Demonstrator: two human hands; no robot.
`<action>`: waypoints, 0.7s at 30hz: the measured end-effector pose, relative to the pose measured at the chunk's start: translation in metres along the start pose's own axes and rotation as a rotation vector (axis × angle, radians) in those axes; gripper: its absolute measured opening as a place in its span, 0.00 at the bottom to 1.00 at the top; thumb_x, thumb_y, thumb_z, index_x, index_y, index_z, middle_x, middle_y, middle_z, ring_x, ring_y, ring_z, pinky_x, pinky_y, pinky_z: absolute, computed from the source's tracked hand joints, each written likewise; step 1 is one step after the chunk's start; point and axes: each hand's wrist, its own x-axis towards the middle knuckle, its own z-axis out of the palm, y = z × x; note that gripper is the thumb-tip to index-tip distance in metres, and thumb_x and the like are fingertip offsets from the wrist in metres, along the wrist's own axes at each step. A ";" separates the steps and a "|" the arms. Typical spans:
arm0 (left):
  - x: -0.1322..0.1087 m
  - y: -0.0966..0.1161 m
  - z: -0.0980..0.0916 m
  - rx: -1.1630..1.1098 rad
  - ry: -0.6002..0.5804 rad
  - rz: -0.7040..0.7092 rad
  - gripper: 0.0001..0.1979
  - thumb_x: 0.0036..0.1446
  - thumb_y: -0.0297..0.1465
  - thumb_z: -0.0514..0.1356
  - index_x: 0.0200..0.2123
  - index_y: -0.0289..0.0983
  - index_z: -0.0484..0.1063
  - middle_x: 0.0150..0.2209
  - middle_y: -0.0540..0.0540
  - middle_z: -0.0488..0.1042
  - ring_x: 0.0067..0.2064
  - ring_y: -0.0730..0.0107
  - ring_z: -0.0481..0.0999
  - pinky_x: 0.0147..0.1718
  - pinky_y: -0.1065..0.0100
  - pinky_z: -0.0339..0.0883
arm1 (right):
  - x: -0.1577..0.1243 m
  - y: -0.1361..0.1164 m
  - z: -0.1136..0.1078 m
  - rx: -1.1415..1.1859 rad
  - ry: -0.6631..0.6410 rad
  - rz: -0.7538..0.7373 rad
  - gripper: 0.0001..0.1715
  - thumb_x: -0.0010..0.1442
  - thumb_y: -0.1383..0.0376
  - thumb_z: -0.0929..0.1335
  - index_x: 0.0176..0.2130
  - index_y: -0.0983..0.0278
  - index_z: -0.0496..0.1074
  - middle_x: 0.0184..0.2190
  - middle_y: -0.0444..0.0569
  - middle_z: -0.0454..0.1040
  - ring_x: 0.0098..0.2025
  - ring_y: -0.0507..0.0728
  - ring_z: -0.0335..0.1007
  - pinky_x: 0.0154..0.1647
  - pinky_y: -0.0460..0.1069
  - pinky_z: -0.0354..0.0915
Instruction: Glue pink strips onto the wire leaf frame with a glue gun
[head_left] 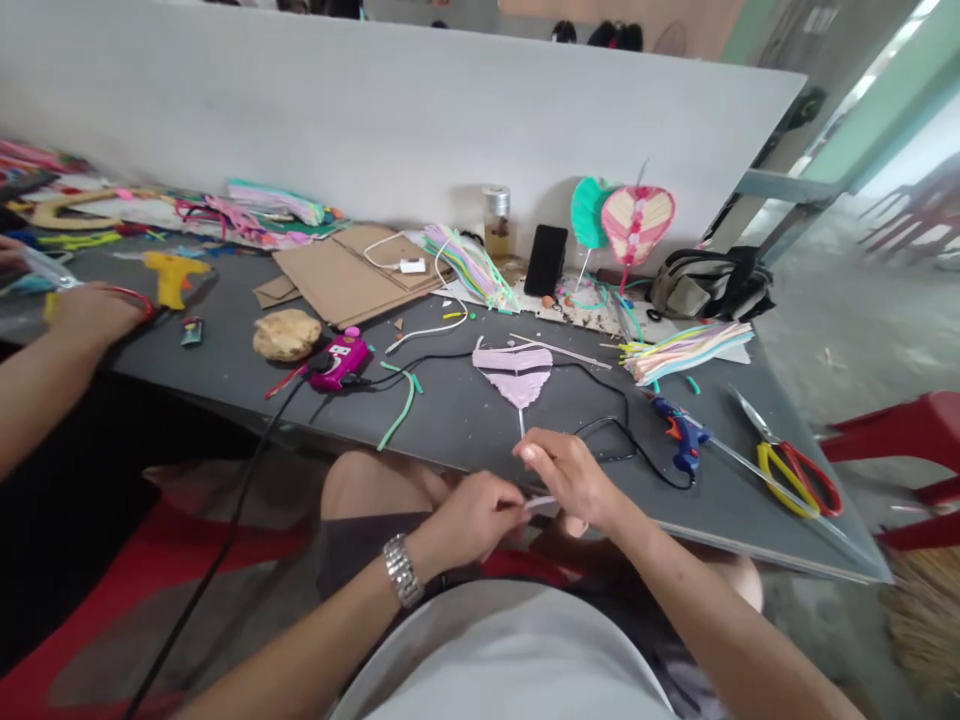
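Note:
A pale lilac pipe cleaner (541,502) runs between my two hands, just off the table's front edge. My left hand (484,510), below a metal wristwatch, pinches one end of it. My right hand (564,475) is closed around the other end, with part of the strip hidden by the fingers. Right beyond my hands lies a heart-shaped lilac fan (517,385) on the grey table. It has a dark gap across its upper half, and its white stick (522,422) points toward me.
To the right are a blue glue gun (679,432), scissors (787,465) and a bundle of pipe cleaners (686,352). A magenta power socket (341,362) with cables, cardboard (360,275) and a stone-like lump (286,334) lie leftward. A co-worker's hand (101,312) holds red-handled scissors.

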 end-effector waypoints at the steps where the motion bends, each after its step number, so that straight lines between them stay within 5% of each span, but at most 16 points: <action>1: 0.005 0.011 -0.011 0.059 0.044 0.032 0.21 0.61 0.44 0.60 0.22 0.37 0.78 0.18 0.49 0.73 0.24 0.68 0.68 0.27 0.68 0.55 | -0.001 -0.003 -0.012 0.058 -0.030 -0.013 0.25 0.76 0.52 0.58 0.36 0.62 0.73 0.28 0.44 0.76 0.29 0.51 0.70 0.33 0.45 0.60; 7: 0.062 0.052 -0.061 0.031 0.137 0.145 0.08 0.56 0.35 0.66 0.34 0.39 0.84 0.31 0.44 0.84 0.34 0.59 0.80 0.36 0.65 0.66 | 0.018 0.017 -0.059 -0.084 -0.007 0.033 0.09 0.69 0.65 0.67 0.37 0.61 0.77 0.32 0.45 0.81 0.33 0.53 0.74 0.37 0.46 0.63; 11: 0.084 0.036 -0.090 -0.307 0.476 0.192 0.14 0.48 0.36 0.72 0.40 0.39 0.84 0.45 0.41 0.84 0.47 0.56 0.81 0.47 0.63 0.70 | 0.062 0.063 -0.083 -0.244 0.188 0.217 0.11 0.68 0.63 0.66 0.37 0.63 0.77 0.31 0.47 0.80 0.32 0.55 0.74 0.35 0.47 0.64; 14: 0.088 0.014 -0.107 -0.530 0.640 0.046 0.16 0.46 0.39 0.74 0.38 0.39 0.82 0.45 0.41 0.83 0.47 0.58 0.80 0.42 0.65 0.71 | 0.098 0.092 -0.097 -0.502 0.290 0.363 0.13 0.68 0.64 0.65 0.45 0.65 0.78 0.42 0.57 0.82 0.43 0.61 0.77 0.45 0.52 0.67; 17: 0.089 -0.002 -0.116 -0.768 0.650 -0.074 0.20 0.42 0.36 0.76 0.40 0.39 0.79 0.42 0.44 0.81 0.44 0.62 0.79 0.38 0.67 0.73 | 0.127 0.107 -0.092 -0.611 0.257 0.362 0.16 0.66 0.67 0.67 0.50 0.67 0.78 0.54 0.64 0.78 0.57 0.68 0.70 0.56 0.58 0.63; 21: 0.100 -0.011 -0.119 -0.953 0.633 -0.133 0.23 0.42 0.32 0.76 0.42 0.39 0.74 0.37 0.46 0.79 0.39 0.64 0.80 0.39 0.62 0.77 | 0.154 0.113 -0.064 -0.634 0.091 0.331 0.12 0.62 0.70 0.69 0.43 0.64 0.81 0.47 0.58 0.82 0.54 0.65 0.71 0.57 0.56 0.62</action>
